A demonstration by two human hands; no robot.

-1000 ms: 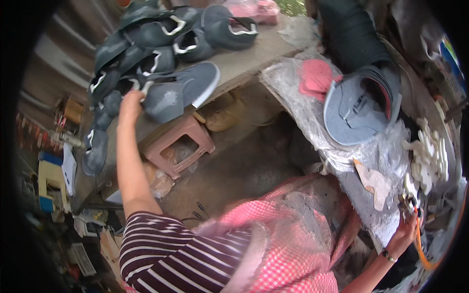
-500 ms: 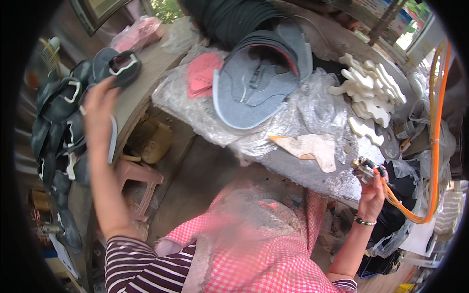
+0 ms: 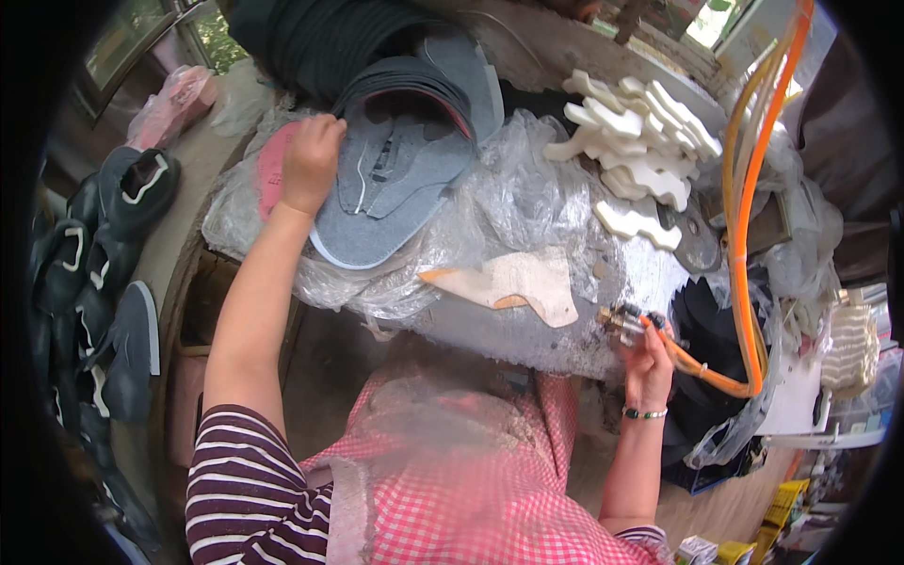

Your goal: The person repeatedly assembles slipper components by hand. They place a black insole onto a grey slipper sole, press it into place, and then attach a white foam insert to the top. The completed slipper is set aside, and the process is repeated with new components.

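My left hand [image 3: 313,162] reaches over the bench, its fingers closed at the left edge of a blue-grey shoe upper [image 3: 391,193] lying open at the front of a long stack. Pink flat cut pieces [image 3: 271,169] lie beneath and beside that hand, partly covered by it. Low at the bench's right front edge, my right hand [image 3: 648,367] is closed round a small metal spray gun [image 3: 623,322] with an orange hose [image 3: 744,273] leading from it. Between the hands, a pale cut piece with a brown edge [image 3: 527,285] lies flat.
Crumpled clear plastic [image 3: 518,188] covers much of the bench. White wavy foam pieces [image 3: 640,132] are piled at the back right. Dark shoe uppers with white edging [image 3: 137,193] are heaped on a ledge at far left. Black pieces in a plastic bag [image 3: 702,348] stand right of my right hand.
My left hand has moved right, from the dark uppers on the left ledge to the blue-grey stack. The spray gun stays in my right hand. The whole view has shifted.
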